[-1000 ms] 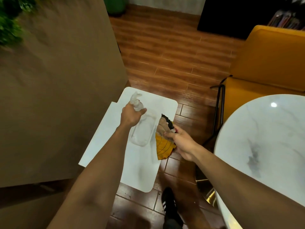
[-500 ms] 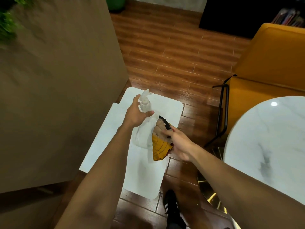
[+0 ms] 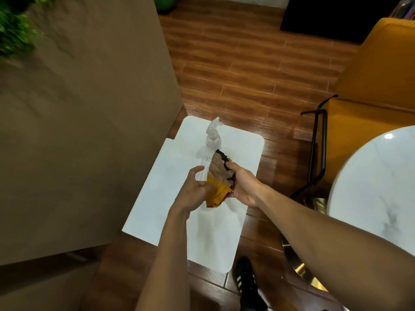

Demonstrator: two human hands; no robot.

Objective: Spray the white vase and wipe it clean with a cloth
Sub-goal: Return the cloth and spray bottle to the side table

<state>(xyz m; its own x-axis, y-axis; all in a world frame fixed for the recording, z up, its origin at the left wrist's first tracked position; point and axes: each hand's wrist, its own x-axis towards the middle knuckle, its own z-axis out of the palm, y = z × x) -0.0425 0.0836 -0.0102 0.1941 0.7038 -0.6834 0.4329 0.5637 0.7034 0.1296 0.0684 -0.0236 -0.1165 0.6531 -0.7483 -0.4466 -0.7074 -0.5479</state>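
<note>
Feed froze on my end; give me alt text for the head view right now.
The right hand grips a yellow, brown and black cloth above a low white table, the left hand at the cloth's lower edge. A clear spray bottle stands on the table just beyond them.

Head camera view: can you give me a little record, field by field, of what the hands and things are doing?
left hand: fingers loose, beside the cloth's yellow end
right hand: pinches the cloth
cloth: yellow, brown and black, held above the white table
spray bottle: clear, standing on the table, no hand on it
white vase: cannot make one out
</note>
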